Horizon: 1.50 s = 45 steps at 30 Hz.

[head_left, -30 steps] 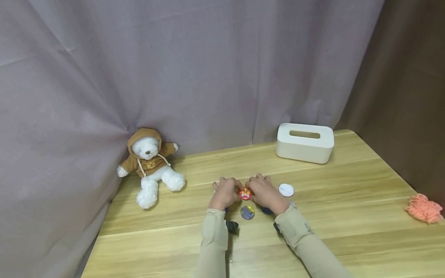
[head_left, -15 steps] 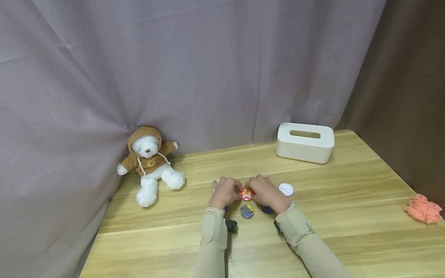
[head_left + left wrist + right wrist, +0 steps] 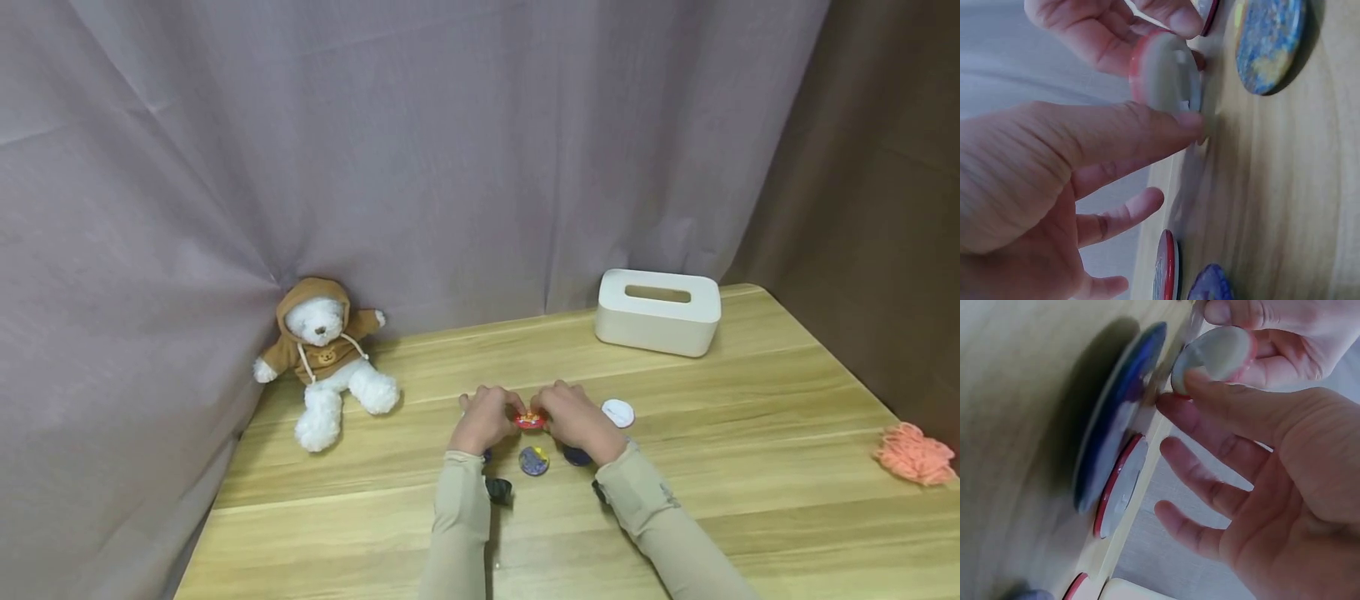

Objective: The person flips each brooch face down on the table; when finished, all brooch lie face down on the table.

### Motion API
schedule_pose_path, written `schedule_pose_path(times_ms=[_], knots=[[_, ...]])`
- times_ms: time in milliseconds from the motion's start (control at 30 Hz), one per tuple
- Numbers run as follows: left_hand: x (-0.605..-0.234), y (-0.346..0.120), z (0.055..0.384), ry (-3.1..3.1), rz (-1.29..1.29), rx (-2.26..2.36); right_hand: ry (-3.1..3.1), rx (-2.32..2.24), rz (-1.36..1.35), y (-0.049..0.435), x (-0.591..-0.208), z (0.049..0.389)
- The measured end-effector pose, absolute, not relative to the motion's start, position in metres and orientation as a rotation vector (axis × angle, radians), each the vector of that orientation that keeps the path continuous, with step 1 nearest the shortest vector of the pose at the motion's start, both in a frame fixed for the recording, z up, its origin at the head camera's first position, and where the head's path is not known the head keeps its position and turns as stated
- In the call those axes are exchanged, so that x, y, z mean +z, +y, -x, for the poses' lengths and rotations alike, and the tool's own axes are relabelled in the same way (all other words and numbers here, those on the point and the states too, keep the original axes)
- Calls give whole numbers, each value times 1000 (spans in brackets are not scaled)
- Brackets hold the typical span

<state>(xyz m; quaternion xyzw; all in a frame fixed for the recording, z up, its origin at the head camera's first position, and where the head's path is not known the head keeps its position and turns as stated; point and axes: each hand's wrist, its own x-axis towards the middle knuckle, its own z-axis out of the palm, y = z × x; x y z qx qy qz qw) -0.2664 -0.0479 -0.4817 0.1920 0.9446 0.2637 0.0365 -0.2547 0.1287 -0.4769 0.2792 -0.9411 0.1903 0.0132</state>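
My left hand and right hand meet over the table, holding a round red badge between them by its edges. Its printed face is tipped and looks narrow in the head view. In the left wrist view the pale back of the badge shows, pinched low on its edge by the left thumb and index finger. The right thumb and index finger pinch the opposite edge, the other right fingers spread apart. Just nearer lies a blue-and-yellow badge; a dark blue badge is partly covered by the right wrist.
A white-backed badge lies right of the hands. A red-edged badge and a purple one lie near the left hand. A teddy bear, tissue box and coral yarn stand farther out.
The red badge has tipped, so its face looks narrower than half a second ago. Both hands stay in nearly the same place.
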Motion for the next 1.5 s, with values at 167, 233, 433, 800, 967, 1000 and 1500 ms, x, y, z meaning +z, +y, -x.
schedule_pose_path(times_ms=[167,233,433,800,967,1000,1500], knots=[[-480,-50,267,2898,-606,874,-2888,673,-875,131,-475,257],[-479,-50,267,2899,-609,885,-2860,702,-877,131,-475,257],[-480,-52,269,2933,-627,873,-2835,766,-861,131,-477,256],[-480,-54,268,2916,-618,933,-2798,789,-877,131,-480,257],[-481,-53,269,2907,-574,962,-2771,782,-919,131,-484,259],[-481,-53,269,2904,-571,963,-2775,782,-918,130,-485,259],[-483,-46,270,2896,-524,871,-2853,717,-878,130,-481,257]])
